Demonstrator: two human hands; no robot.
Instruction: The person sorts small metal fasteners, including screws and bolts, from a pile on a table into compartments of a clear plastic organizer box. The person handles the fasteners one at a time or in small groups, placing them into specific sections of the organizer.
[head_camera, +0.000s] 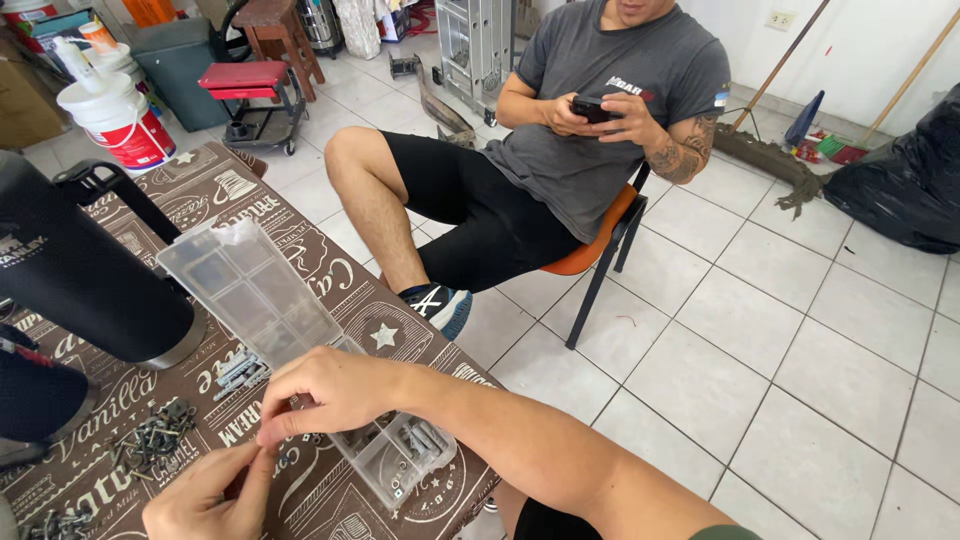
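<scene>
My right hand (335, 392) reaches across the table, its fingertips pinched together just left of a clear plastic compartment box (398, 462) that holds grey screws and wall plugs. The box's clear lid (245, 285) stands open behind it. My left hand (205, 495) sits at the bottom edge, palm up, its fingers meeting the right hand's fingertips; what is pinched between them is too small to make out. A pile of dark screws (155, 435) lies to the left, and a few grey wall plugs (240, 375) lie near the lid.
A brown printed tablecloth (330, 260) covers the table. A large black jug with a handle (85, 270) stands at the left. A person sits on an orange chair (600, 245) across the tiled floor, holding a phone. White buckets (118, 120) and a red stool (250, 85) stand behind.
</scene>
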